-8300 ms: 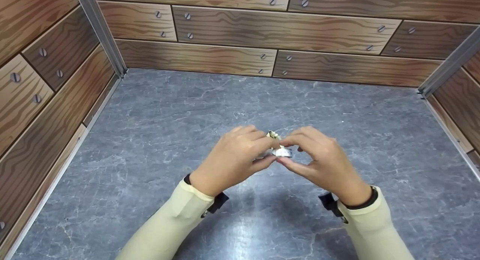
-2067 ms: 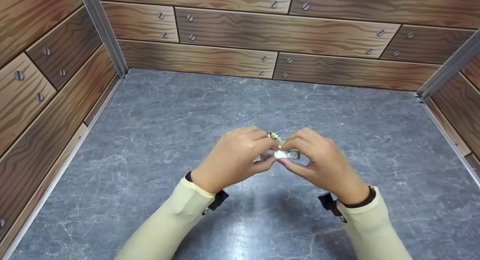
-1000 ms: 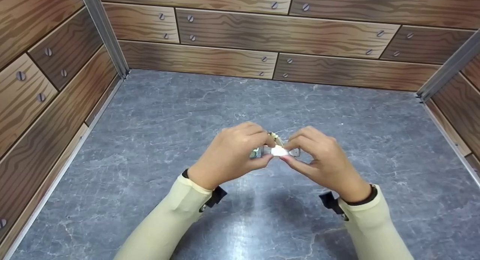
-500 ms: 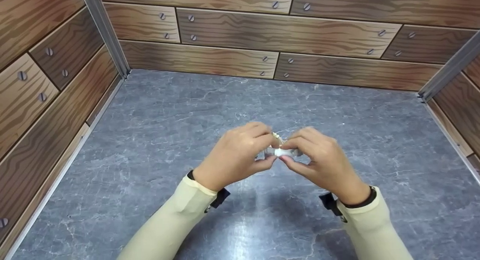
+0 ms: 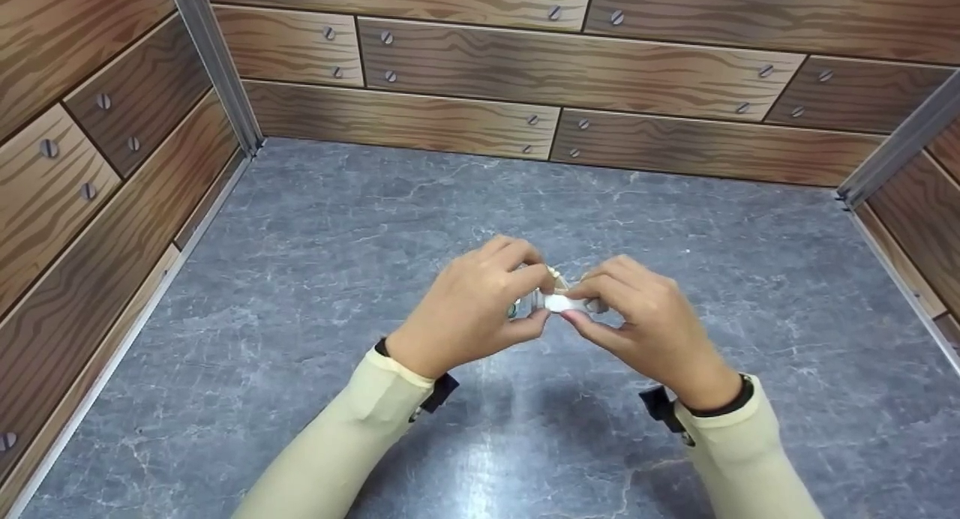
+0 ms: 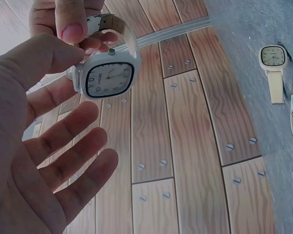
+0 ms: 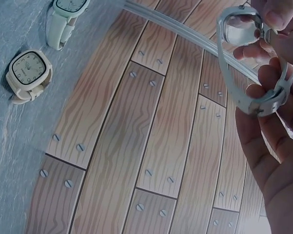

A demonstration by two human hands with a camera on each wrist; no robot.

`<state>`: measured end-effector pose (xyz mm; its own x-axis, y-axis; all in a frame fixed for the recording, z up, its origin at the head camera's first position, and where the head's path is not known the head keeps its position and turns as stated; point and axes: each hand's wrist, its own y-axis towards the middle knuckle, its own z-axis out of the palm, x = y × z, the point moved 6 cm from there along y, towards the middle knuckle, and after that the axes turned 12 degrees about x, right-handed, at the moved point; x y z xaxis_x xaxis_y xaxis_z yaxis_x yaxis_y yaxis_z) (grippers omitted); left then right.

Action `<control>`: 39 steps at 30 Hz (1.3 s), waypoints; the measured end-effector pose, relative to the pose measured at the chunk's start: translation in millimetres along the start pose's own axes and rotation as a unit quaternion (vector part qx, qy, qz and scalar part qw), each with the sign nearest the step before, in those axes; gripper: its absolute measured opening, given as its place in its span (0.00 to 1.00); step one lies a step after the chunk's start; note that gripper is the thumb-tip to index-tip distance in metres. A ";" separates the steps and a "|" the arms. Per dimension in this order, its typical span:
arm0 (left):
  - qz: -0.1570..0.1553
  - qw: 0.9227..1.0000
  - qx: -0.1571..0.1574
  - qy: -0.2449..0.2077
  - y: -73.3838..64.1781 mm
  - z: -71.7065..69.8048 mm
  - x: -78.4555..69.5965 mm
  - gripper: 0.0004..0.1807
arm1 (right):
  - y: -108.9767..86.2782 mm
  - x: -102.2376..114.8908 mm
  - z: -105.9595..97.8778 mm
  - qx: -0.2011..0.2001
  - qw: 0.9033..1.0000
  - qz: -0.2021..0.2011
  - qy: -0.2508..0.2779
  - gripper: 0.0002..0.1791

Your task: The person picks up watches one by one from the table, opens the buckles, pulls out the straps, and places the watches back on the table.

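Observation:
Both hands hold a pale wristwatch between them, above the table. My left hand (image 5: pixel 480 301) pinches it between thumb and index finger, while the other fingers stand loosely apart. The square-cased watch (image 6: pixel 107 80) shows its dark-ringed dial in the left wrist view, below a curved strap. From the right, my right hand (image 5: pixel 645 316) pinches the white strap (image 5: pixel 566 303) near the left fingertips. The right wrist view shows the case back and the looped strap with its buckle (image 7: pixel 259 107). Fingers hide the spot where both hands meet.
Further pale watches lie on the grey marbled table: a cream one (image 6: pixel 272 61) with its strap stretched out, and one (image 7: pixel 29 70) with its strap curled beneath. A mint-coloured watch (image 7: pixel 66 24) lies near that. Wood-patterned walls (image 5: pixel 450 50) enclose the table.
The left fingertips drew slightly away from the right ones, came back and now stand slightly apart again. More white strap shows between the hands than 8.3 s ago. The right hand has barely moved.

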<state>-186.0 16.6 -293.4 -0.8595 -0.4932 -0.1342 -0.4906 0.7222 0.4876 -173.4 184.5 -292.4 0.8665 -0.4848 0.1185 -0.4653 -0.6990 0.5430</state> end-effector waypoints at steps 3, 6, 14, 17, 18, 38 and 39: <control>0.005 1.000 0.006 -0.001 0.9 2.7 -1.0 0.07 | 0.5 1.3 2.1 0.002 1.000 -0.001 -0.008 0.13; 0.011 1.000 0.011 -0.006 1.2 4.7 -1.2 0.08 | 0.7 2.1 3.4 0.003 1.000 -0.001 -0.013 0.12; 0.003 1.000 0.014 -0.001 -1.7 4.8 2.6 0.06 | -0.4 -0.6 4.3 0.013 1.000 0.004 -0.018 0.08; 0.004 1.000 0.008 -0.008 -1.9 3.3 3.5 0.05 | -1.1 -3.3 2.5 0.019 1.000 0.020 0.002 0.08; 0.004 1.000 0.005 -0.012 -1.8 2.4 4.0 0.04 | -1.8 -5.0 1.3 0.021 0.999 0.029 0.009 0.10; -0.035 0.996 0.016 -0.077 1.4 11.5 12.7 0.05 | -2.6 -23.9 10.3 0.053 0.986 0.102 0.120 0.10; -0.037 0.996 0.015 -0.084 1.1 12.1 13.1 0.04 | -2.8 -24.1 11.0 0.055 0.985 0.103 0.125 0.10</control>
<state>-199.5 16.8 -305.0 -0.8313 -0.4602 -0.3118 -0.5557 0.7022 0.4451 -195.0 192.3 -305.9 0.7621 -0.4883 0.4251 -0.6415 -0.6581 0.3942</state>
